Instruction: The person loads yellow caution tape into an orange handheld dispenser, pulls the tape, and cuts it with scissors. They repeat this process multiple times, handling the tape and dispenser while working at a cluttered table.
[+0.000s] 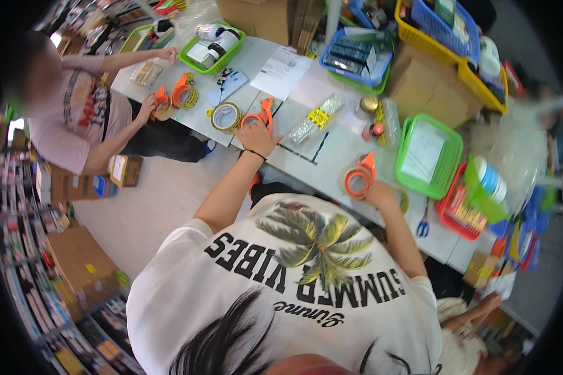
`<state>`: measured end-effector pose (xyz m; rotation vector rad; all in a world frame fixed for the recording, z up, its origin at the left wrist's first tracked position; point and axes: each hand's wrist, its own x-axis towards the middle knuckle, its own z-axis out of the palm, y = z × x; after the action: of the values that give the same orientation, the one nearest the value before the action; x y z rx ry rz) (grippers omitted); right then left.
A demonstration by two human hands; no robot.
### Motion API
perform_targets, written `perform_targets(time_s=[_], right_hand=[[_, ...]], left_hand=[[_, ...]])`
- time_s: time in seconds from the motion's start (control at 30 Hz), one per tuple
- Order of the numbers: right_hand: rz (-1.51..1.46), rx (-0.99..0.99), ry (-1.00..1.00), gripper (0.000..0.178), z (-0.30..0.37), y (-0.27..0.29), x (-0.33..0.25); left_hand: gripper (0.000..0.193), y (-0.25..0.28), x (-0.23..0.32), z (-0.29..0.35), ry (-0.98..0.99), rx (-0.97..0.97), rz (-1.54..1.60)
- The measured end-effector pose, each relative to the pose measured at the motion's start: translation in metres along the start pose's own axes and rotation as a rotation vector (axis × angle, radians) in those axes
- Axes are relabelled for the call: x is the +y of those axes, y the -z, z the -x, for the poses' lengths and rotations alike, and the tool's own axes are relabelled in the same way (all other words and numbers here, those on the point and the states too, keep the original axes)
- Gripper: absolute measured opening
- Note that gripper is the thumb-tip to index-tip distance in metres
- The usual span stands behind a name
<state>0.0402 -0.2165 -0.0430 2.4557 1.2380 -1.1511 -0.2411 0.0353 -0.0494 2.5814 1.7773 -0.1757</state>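
Observation:
At the table's near edge, my left hand (258,139) reaches out with fingers spread over the near side of an orange tape dispenser (266,111), its thumb stretched to the right. Beside that dispenser stands a large roll of tape (226,117). Further right, the curled fingers of my right hand (381,195) are against a second orange tape dispenser (359,180), partly hiding its side. Between and beyond both hands lies a clear bubble-wrapped packet (317,119) with a yellow label. Another tape roll (405,201) shows just behind my right hand.
A co-worker (84,119) at the left touches more orange tape dispensers (182,94). A green basket (430,156) with paper, a red basket (460,212) and blue scissors (423,220) are at the right. A phone (228,86), sheets (281,70) and bottle-filled basket (211,50) occupy the far side.

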Motion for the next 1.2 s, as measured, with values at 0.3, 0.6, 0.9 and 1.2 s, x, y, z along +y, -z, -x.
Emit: perform_targets(time_s=[0.3,0.6,0.9,1.2], right_hand=[[0.235,-0.031,0.185,0.049,-0.026,0.019,0.009],[0.128,-0.199,0.07,0.05,-0.033,0.032,0.003],[-0.299,-0.044,-0.163,0.047,-0.061,-0.054,0.062],[-0.508,-0.008,-0.345,0.033,-0.018,-0.021,0.0]], left_hand=[[0.042,-0.031,0.002,0.017,0.136,0.116,0.355],[0.045,0.025,-0.053,-0.095,0.025,0.021,1.482],[0.03,0.0,-0.044,-0.287,-0.009,0.089,0.412],[0.06,-0.023,-0.025,-0.251,-0.146,0.535,0.261]])
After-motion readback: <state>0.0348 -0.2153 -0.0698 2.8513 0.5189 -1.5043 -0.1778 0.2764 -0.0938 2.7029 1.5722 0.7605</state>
